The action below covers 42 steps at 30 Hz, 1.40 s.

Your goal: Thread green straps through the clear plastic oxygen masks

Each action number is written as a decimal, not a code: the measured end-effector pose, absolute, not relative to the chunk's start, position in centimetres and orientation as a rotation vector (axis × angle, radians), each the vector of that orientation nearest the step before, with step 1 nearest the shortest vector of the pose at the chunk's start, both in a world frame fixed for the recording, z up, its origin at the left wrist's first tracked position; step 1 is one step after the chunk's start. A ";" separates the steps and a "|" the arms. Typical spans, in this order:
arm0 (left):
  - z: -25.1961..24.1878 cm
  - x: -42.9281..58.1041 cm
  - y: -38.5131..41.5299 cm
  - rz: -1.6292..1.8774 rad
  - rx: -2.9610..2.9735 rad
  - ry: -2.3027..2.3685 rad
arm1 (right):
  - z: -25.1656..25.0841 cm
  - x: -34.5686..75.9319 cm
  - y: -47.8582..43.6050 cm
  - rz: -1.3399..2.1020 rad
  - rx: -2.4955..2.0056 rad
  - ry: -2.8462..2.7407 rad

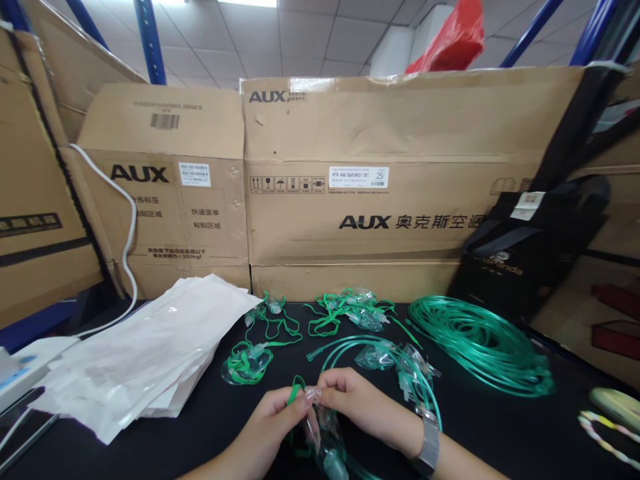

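Observation:
Low in the middle of the head view, a clear oxygen mask (324, 437) with a green strap hangs between my hands. My left hand (280, 417) is closed on its upper edge, the green strap passing by the fingers. My right hand (357, 403) pinches the same edge at the fingertips, which meet those of the left. Green tubing (345, 341) loops behind my right hand and wrist. Just beyond it lie clear mask parts (377, 357). Left of the hands rests another mask (247, 363) with its strap bunched on it.
White plastic bags (150, 353) are stacked at the left near a power strip (30, 367). More masks with green straps (350, 310) lie at the back. A coil of green tubing (480, 347) sits right. Cardboard boxes (300, 233) wall the back; a black bag (520, 253) leans there.

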<state>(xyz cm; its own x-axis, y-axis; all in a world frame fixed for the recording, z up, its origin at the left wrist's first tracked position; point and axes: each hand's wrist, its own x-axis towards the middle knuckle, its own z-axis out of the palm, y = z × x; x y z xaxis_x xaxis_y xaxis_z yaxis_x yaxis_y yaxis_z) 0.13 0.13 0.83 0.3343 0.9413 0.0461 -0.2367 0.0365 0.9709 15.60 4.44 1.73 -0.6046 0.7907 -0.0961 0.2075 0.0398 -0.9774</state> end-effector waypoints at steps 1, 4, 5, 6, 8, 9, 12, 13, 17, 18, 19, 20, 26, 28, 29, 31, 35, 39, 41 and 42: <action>0.8 0.1 0.1 1.065 1.183 0.782 | 1.7 15.6 4.4 1.599 -1.002 -1.845; 0.8 0.2 0.2 1.064 1.195 0.779 | 1.7 15.6 4.4 1.599 -0.993 -1.847; 0.7 0.1 0.2 1.064 1.197 0.777 | 1.7 15.6 4.5 1.598 -0.992 -1.848; 0.7 0.1 0.2 1.065 1.198 0.774 | 1.6 15.6 4.5 1.597 -0.992 -1.848; 0.7 0.1 0.2 1.068 1.202 0.768 | 1.5 15.7 4.6 1.593 -0.996 -1.852; 0.7 0.1 0.2 1.069 1.203 0.767 | 1.5 15.7 4.6 1.594 -0.998 -1.853; 0.6 0.1 0.2 1.073 1.206 0.768 | 1.4 15.7 4.6 1.604 -1.003 -1.855; 0.6 0.1 0.2 1.074 1.206 0.771 | 1.4 15.7 4.6 1.610 -1.001 -1.854; 0.7 0.0 0.1 1.065 1.209 0.761 | 1.5 15.6 4.6 1.609 -0.996 -1.842; 0.7 0.0 0.1 1.065 1.207 0.759 | 1.5 15.6 4.6 1.609 -0.996 -1.840; 0.7 0.0 0.1 1.065 1.204 0.758 | 1.5 15.6 4.6 1.608 -0.995 -1.840; 0.7 0.0 0.1 1.066 1.199 0.760 | 1.6 15.6 4.5 1.607 -0.995 -1.842; 0.6 0.1 0.2 1.065 1.191 0.764 | 1.6 15.7 4.5 1.599 -0.992 -1.849; 0.6 0.1 0.3 1.060 1.193 0.776 | 1.6 15.6 4.5 1.601 -0.990 -1.847; 0.6 0.1 0.3 1.060 1.192 0.782 | 1.6 15.6 4.5 1.602 -0.991 -1.847; 0.6 0.1 0.3 1.064 1.191 0.791 | 1.6 15.6 4.5 1.603 -0.996 -1.848; 0.6 0.1 0.2 1.066 1.193 0.796 | 1.5 15.6 4.6 1.584 -1.008 -1.868; 0.5 0.1 0.1 1.065 1.201 0.778 | 1.5 15.7 4.6 1.571 -1.007 -1.879; 0.6 0.1 0.1 1.063 1.194 0.777 | 1.5 15.7 4.6 1.571 -0.997 -1.883; 0.7 0.1 0.1 1.064 1.191 0.779 | 1.5 15.7 4.6 1.572 -0.996 -1.881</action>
<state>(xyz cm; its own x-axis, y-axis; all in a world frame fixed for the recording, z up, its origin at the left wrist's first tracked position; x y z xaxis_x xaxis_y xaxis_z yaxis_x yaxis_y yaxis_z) 0.13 0.07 0.66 0.3361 0.9402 0.0543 -0.2323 0.0269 0.9723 15.72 4.63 1.45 -0.6133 0.7856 -0.0823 0.2206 0.0703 -0.9728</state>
